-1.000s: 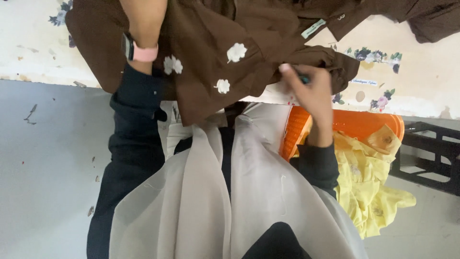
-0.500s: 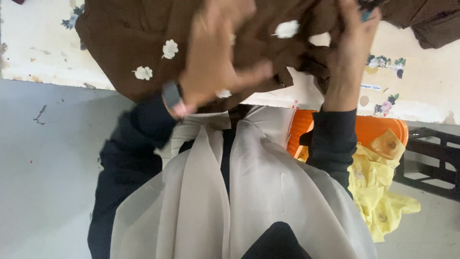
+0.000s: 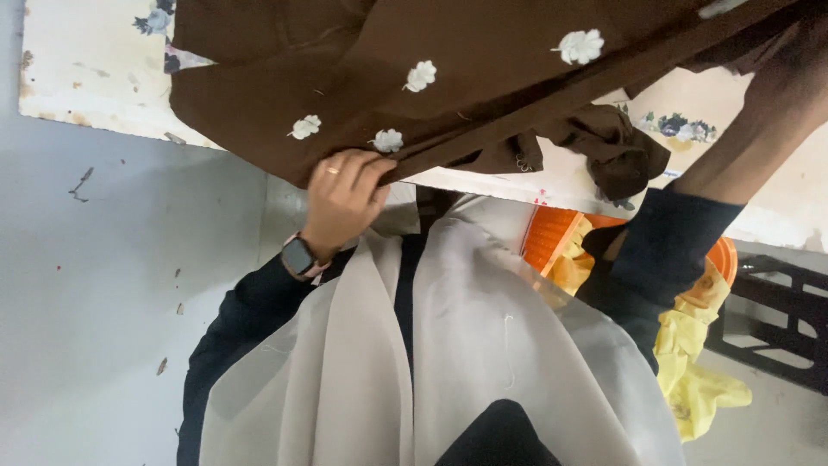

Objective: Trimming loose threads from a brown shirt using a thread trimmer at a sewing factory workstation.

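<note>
Over the near edge of our cream worktable with its faded flower print (image 3: 78,78) lies a dark brown cloth garment dotted with small white fabric flowers (image 3: 483,60), and part of it spills down off the table towards our body. Our left hand (image 3: 345,194) grips that hanging edge: the fingers are curled together over the fold with the thumb under it, pinching the brown cloth. A ring shows on one finger, and a dark smartwatch on a pink strap (image 3: 299,256) sits on that wrist above a black sleeve. Our right arm, black-sleeved too, reaches up towards the far right corner, where the forearm passes behind a sheer layer of the same brown cloth; the right hand itself lies past the picture's edge, so we cannot tell how its fingers stand. A bunched lump of the brown fabric (image 3: 608,147) dangles off the table edge between our two arms. Below the hands a pale beige scarf (image 3: 466,345) hangs down our front. Beside our right arm stands an orange plastic basket (image 3: 548,242) with crumpled yellow cloth (image 3: 699,371) trailing from it, and a black slatted crate (image 3: 785,319) sits just beyond on the grey floor (image 3: 95,302).
</note>
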